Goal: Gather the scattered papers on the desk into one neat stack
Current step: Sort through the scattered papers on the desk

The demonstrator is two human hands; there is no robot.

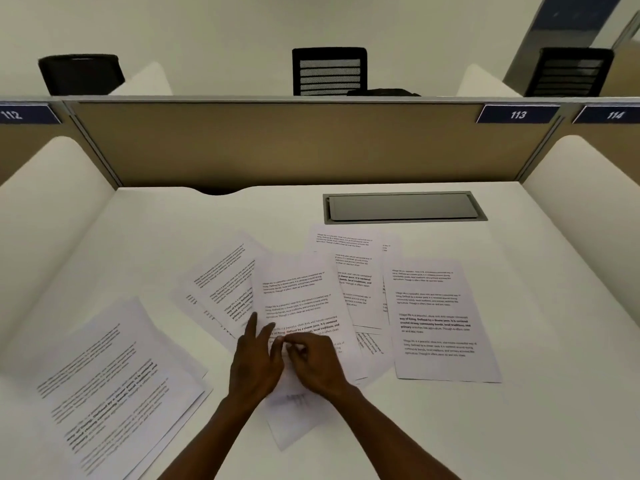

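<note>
Several printed white sheets lie scattered on a white desk [519, 427]. A small pile [114, 386] sits at the near left. A fan of overlapping sheets [221, 271] spreads in the middle, topped by a central sheet [298, 296]. One single sheet [440, 317] lies at the right, and others [349, 258] poke out behind the centre. My left hand [254, 365] rests on the central sheet's lower part with fingers spread. My right hand [317, 362] is beside it, fingers curled and pinching at that sheet's lower area. Both hands touch each other.
A grey cable hatch [403, 206] is set into the desk at the back right. A tan partition [277, 143] closes the back, white side dividers [48, 209] flank the desk. Black chairs [329, 71] stand beyond the partition. A number plate 113 [517, 114] hangs at the upper right.
</note>
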